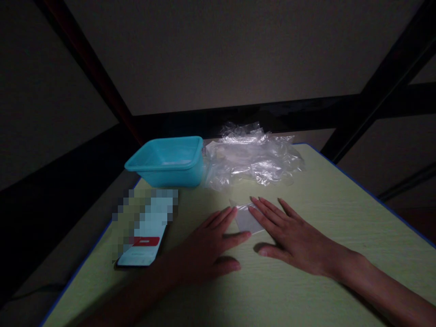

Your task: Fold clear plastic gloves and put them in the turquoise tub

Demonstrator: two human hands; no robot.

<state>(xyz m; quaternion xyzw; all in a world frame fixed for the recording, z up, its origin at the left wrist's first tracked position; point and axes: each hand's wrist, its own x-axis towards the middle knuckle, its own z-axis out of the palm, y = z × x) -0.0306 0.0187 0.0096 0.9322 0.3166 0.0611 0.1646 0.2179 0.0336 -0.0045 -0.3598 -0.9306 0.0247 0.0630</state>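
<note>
A small flat whitish piece (248, 220), perhaps in clear plastic film, lies on the table in front of me. My left hand (216, 245) rests at its left side, fingertips touching its edge and fingers extended. From the right, my right hand (289, 231) lies palm down, its spread fingers over the right part of the piece and its thumb on the table. Neither hand grips anything. Beyond the hands is a heap of crumpled clear plastic bags (259, 159).
An aqua plastic basin (190, 177) stands at the back left, beside the bags. A phone with a lit screen (150, 245) lies left of my left hand. The pale green table (340, 209) has a blue edge, with a wall behind it.
</note>
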